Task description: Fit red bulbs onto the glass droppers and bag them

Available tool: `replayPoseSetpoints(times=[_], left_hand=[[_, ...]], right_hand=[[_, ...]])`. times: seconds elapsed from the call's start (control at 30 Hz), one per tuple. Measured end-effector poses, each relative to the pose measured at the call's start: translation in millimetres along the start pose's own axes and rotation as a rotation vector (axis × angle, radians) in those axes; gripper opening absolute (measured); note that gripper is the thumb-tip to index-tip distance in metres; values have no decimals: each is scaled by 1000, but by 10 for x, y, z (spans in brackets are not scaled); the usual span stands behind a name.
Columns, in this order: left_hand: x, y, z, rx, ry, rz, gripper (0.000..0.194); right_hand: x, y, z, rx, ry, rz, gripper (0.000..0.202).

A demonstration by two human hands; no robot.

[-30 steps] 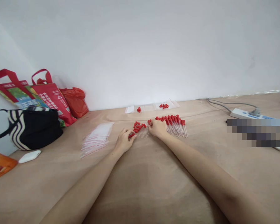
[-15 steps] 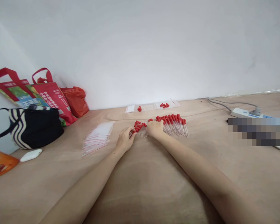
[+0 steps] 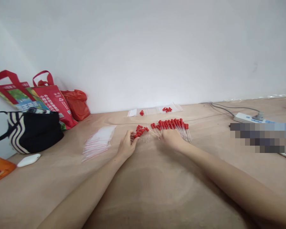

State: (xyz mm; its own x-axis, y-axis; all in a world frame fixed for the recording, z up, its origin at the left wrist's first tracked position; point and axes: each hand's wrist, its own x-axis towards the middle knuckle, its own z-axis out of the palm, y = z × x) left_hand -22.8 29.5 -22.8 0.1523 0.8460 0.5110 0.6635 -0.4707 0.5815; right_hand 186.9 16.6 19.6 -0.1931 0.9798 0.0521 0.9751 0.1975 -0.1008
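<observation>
- Even, soft daylight-like brightness; the pale wall (image 3: 143, 51) glows most low in the middle and greys toward the upper corners.
- Shadows are soft — the darkest lies beneath the right forearm (image 3: 219, 165).
- Small glints show on the plastic strip (image 3: 262, 96).
- The right hand (image 3: 172, 138) looks slightly blurred; the clear tubes (image 3: 146, 136) lack crisp detail.
- Wide-angle stretching pulls at the edges — coarse pixel blocks (image 3: 259, 136) mask one patch.
</observation>
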Motion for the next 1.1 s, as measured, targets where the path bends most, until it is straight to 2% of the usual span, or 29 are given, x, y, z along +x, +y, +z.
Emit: replayPoseSetpoints(times=[0.1,0.2,0.33,0.43,0.53,0.63,0.73,0.83,1.1], left_hand=[[-23,93,24,-33,-23,68,14],[-79,218,74,-81,-104,121,9],[-182,341,154,-237,-241,72,4],[-218,375,167,-203,-311,70,4],[-207,384,139,-51,-336,124,13],[-189,391,121,71,-334,216,23],[-190,416,135,103,-290,280,19],[-205,465,160,104,-245,260,19],[-245,556,198,127,-257,152,15]], right_hand=[[-262,342,60,-22,35,-96,24],[-417,618,138,6,93,-204,19],[-412,760,170,151,116,-288,14],[-323,733,187,329,128,-313,19],[-245,673,244,423,94,-259,24],[-232,613,315,418,55,-222,18],[-287,540,361,305,149,-222,16],[-358,458,384,247,251,-240,16],[-418,363,366,339,279,-296,17]])
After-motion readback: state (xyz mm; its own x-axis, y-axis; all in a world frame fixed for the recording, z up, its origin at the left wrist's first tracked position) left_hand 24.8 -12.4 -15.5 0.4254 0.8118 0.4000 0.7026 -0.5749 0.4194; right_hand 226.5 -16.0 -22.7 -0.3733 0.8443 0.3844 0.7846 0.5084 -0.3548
